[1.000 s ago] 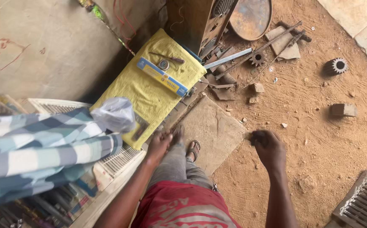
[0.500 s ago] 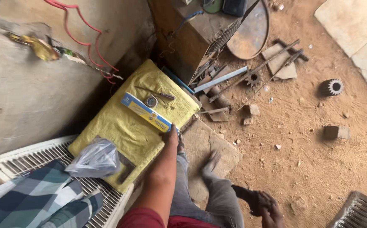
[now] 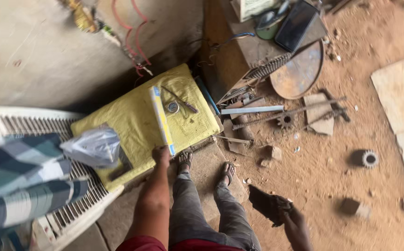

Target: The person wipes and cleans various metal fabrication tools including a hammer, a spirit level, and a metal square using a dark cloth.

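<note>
Head view, looking straight down. Our left hand (image 3: 161,155) reaches to the near end of a long yellow-and-blue spirit level (image 3: 161,120); the fingers are curled at its lower tip and touching it, though whether they pinch it we cannot tell. The level lies lengthwise on a yellow sack-covered block (image 3: 139,123) in the middle of the frame, its near end at the block's lower edge. A small round tape measure (image 3: 172,107) and a thin metal tool (image 3: 179,100) lie just beside the level, toward the block's upper right.

Our right hand (image 3: 283,211), lower right of centre, grips a flat dark piece of metal (image 3: 263,202), fingers wrapped around its edge; the hand is blurred.

Our sandalled feet (image 3: 205,166) stand on a flat slab just below the block's lower right edge.

A white slatted grille (image 3: 30,122) abuts the block's left edge, with a crumpled grey plastic bag (image 3: 93,146) at the seam and checked cloth (image 3: 18,176) at lower left. Upper centre, a rusty metal cabinet (image 3: 239,53) crowds the block's far right corner. A rusted disc (image 3: 297,74), rods and a gear wheel (image 3: 368,158) are scattered at right; bare dirt floor (image 3: 350,116) lies open at right.
</note>
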